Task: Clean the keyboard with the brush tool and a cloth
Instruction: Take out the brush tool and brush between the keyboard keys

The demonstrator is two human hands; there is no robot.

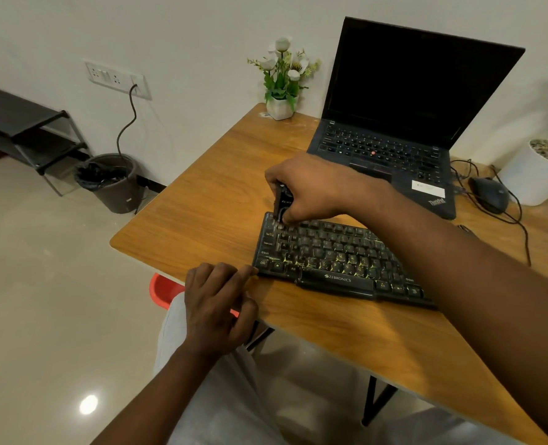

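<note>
One black Zebronics keyboard [330, 255]. One black brush tool [280, 200]. One black open laptop [394, 123]. One dark computer mouse [487, 194]. Two white plant pots: small flowered pot [279, 107], large pebble-topped pot [536, 178]. One wooden table [208, 203]. One dark waste bin [112, 184]. One black shelf rack [25, 123]. One white wall socket panel [115, 77]. Two hands: left hand [216, 306], right hand [304, 187].

The right hand [311, 191] wraps most of the brush tool [280, 200], so only a dark strip shows, and its tip against the keyboard [324, 255] is blurred. The right forearm [458, 268] covers the keyboard's right end. At the right edge of the frame a white planter [536, 178] is cut off. The key legends on the laptop [394, 146] are too small to read.
</note>
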